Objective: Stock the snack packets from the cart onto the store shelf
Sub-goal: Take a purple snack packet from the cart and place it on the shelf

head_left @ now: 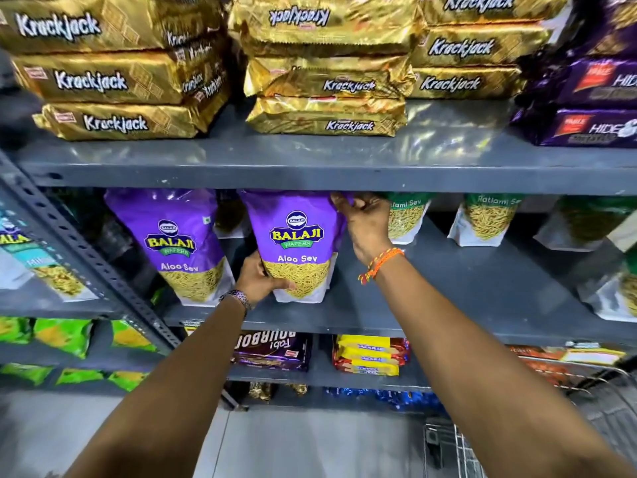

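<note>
A: Placing step, by the look of it. Both hands were on 1 purple Aloo Sev packet [296,243], standing upright on the middle shelf [448,288].

B: Grip state?

A: Left hand [258,279] was closed around the packet's lower left corner, thumb across the front of the clear window. Right hand [365,222] pinched the top right edge, just under the lip of the shelf above [310,167]. Base looked to be touching the deck; couldn't confirm full contact.

B: Next move?

A: My read: square it up beside the second Aloo Sev packet [179,243] on its left, let go, then go back to the cart [551,408] at lower right. Top clearance looked tight, so it would need releasing without tipping.

B: Surface?

A: Grey painted metal deck, smooth, bare patch to the right of the packet. Ratlami Sev packets [486,219] stood further back and right.

B: Room?

A: Store aisle. Krackjack packs [327,88] stacked on the shelf above, biscuit packs [370,358] on the shelf below, pale floor [310,443].
</note>
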Demonstrator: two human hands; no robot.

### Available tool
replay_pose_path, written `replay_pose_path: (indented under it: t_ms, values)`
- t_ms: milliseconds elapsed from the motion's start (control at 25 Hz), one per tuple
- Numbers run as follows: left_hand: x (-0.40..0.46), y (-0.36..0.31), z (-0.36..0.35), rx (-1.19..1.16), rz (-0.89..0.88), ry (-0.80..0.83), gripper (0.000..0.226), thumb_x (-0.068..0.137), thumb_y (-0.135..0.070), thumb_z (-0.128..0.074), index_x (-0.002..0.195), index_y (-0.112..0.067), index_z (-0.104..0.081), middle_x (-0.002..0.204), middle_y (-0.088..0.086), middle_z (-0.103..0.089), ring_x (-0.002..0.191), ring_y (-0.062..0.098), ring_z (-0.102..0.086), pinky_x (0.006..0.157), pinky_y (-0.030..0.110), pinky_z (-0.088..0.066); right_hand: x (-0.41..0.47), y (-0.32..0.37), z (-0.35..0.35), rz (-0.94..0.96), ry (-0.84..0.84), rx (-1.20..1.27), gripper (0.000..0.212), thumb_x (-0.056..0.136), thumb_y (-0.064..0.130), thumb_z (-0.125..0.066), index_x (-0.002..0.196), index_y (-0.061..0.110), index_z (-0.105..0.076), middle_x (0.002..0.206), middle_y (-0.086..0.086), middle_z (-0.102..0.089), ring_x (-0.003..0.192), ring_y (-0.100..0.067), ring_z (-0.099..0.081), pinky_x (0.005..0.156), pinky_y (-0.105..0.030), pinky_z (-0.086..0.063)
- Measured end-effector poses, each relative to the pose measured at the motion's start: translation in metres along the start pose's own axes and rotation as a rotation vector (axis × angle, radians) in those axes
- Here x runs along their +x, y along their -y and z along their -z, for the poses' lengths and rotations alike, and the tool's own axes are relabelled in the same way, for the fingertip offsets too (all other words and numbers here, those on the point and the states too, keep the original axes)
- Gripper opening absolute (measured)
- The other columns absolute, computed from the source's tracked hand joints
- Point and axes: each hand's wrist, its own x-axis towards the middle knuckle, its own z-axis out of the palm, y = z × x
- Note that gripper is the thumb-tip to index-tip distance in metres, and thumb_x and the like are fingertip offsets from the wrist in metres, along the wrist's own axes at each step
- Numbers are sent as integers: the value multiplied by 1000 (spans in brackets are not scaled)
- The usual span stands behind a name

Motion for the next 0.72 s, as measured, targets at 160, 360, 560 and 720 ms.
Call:
replay_pose_path:
  t_ms: [160,360,560,720]
  values:
    - [1,0,0,-4,39,-41,79,36,1,-97,106,-13,-61,101,11,-73,99,27,-68,88,42,-59,1,-1,2,-13,79,-16,16,74,-5,-76,75,5,-64,70,-7,-59,72,-16,-52,73,-30,-51]
    - [-17,-11,-16,-111,71,-442,82,49,7,-95,121,-5,-56,121,16,-67,109,23,-60,100,40,-52,-12,8,28,-100,118,44,36,72,-17,-70,105,-3,-62,90,-14,-66,87,-21,-63,86,-27,-56]
    - [-63,-45,-51,-308,47,-565,67,63,8,-88,123,5,-60,112,15,-65,102,19,-61,93,26,-55,-40,32,84,-105,23,117,45,80,-20,-59,122,-7,-56,114,-23,-66,89,-10,-69,79,-18,-56]
    - [-89,-64,-103,-297,27,-308,61,64,12,-86,119,-4,-64,108,5,-70,97,8,-67,82,12,-56,-76,46,152,-104,-59,155,45,82,-16,-59,123,1,-58,121,-13,-67,106,-19,-67,89,-26,-56]
